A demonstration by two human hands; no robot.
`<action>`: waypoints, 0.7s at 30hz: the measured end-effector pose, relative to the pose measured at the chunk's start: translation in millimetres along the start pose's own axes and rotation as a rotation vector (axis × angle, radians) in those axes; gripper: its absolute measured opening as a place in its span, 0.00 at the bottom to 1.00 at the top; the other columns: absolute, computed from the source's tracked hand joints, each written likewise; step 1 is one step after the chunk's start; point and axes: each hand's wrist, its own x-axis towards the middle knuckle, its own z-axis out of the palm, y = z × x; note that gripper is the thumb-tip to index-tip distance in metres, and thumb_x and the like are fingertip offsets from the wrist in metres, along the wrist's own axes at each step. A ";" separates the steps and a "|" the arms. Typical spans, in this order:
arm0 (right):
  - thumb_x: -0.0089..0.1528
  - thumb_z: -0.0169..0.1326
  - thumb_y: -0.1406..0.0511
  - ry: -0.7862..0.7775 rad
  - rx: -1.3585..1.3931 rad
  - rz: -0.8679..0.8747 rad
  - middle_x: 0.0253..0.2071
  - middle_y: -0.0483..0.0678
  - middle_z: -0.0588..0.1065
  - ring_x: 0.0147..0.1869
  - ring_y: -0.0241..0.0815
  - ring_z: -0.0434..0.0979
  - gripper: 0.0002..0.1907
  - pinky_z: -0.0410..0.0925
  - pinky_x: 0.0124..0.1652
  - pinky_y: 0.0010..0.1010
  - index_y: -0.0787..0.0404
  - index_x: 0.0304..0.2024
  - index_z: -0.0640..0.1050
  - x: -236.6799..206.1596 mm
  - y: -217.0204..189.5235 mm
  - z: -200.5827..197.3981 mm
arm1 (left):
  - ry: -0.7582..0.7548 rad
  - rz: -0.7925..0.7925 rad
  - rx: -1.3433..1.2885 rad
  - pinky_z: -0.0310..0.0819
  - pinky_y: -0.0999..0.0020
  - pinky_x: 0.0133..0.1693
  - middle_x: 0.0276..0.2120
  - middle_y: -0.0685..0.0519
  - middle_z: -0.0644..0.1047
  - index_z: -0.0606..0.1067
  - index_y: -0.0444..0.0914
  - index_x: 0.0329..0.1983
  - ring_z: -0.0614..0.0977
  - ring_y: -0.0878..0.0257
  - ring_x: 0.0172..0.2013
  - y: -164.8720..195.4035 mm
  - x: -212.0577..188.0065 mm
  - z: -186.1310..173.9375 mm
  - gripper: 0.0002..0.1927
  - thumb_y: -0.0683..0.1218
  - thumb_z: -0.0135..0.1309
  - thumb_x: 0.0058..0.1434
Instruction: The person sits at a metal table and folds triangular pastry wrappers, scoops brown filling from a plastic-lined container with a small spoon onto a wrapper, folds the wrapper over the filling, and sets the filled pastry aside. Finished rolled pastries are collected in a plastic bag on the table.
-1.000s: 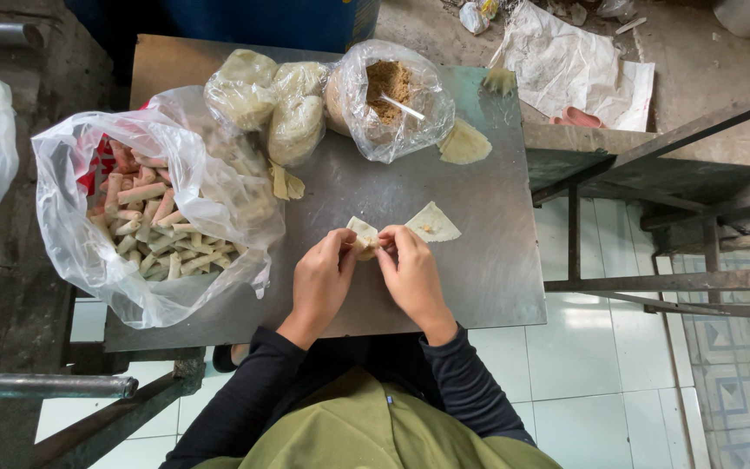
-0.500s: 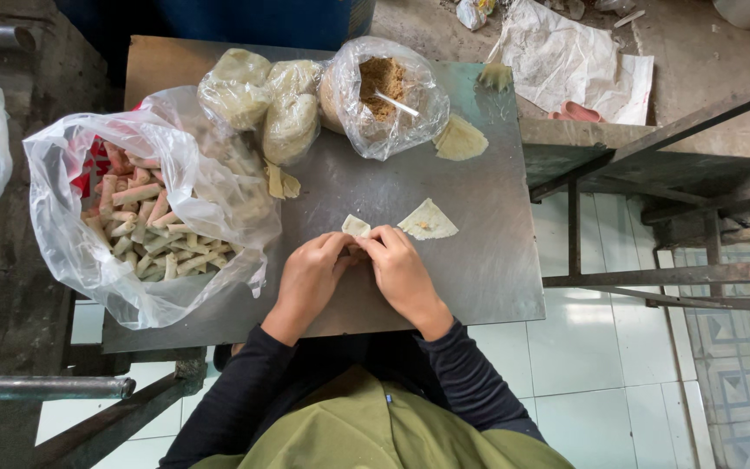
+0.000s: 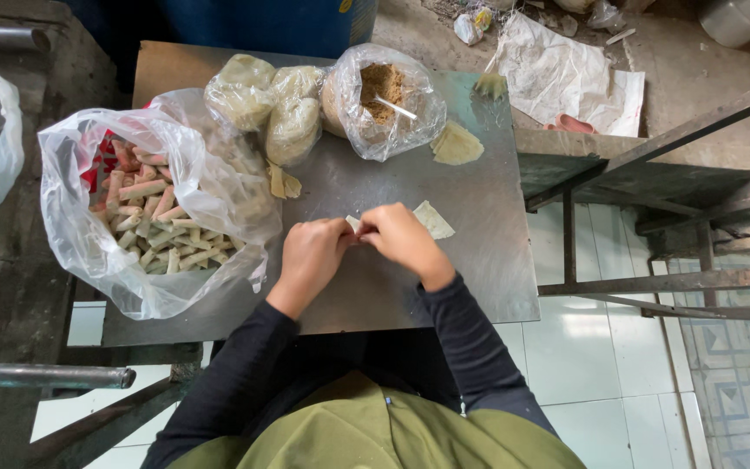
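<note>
Rolling goes on as before: we keep our left hand (image 3: 312,256) and right hand (image 3: 401,240) pressed together over the metal tray (image 3: 479,260), fingers closed on a pale wrapper (image 3: 354,223) pinched between them. Compared with a second ago, less of that wrapper shows; only a small corner peeks out between the fingertips. Just beside the right hand, a flat triangular wrapper (image 3: 434,219) lies where it lay. At left, the clear bag of finished rolls (image 3: 154,217) has not shifted, nor has the bag of brown filling (image 3: 381,100) at the tray's far edge.
</note>
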 end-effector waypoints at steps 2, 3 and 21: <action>0.54 0.63 0.67 -0.081 -0.052 0.021 0.33 0.52 0.77 0.40 0.52 0.80 0.06 0.71 0.40 0.39 0.62 0.32 0.79 16.8 4.3 -7.3 | -0.055 -0.065 -0.060 0.74 0.55 0.37 0.30 0.51 0.79 0.80 0.41 0.31 0.82 0.51 0.35 -3.0 9.6 0.5 0.07 0.48 0.63 0.54; 0.54 0.63 0.67 -0.074 -0.101 -0.032 0.33 0.53 0.76 0.40 0.54 0.78 0.06 0.70 0.39 0.41 0.63 0.31 0.79 22.2 5.7 -9.4 | -0.082 -0.096 -0.089 0.73 0.55 0.36 0.29 0.51 0.79 0.80 0.40 0.30 0.82 0.51 0.35 -4.5 12.3 0.5 0.08 0.49 0.65 0.52; 0.52 0.68 0.58 0.344 -0.017 0.038 0.40 0.46 0.70 0.51 0.47 0.69 0.09 0.59 0.51 0.41 0.54 0.29 0.83 -9.3 11.5 15.3 | 0.175 -0.210 0.022 0.59 0.55 0.40 0.28 0.56 0.74 0.83 0.46 0.25 0.76 0.56 0.36 -0.9 -7.0 12.6 0.10 0.54 0.69 0.48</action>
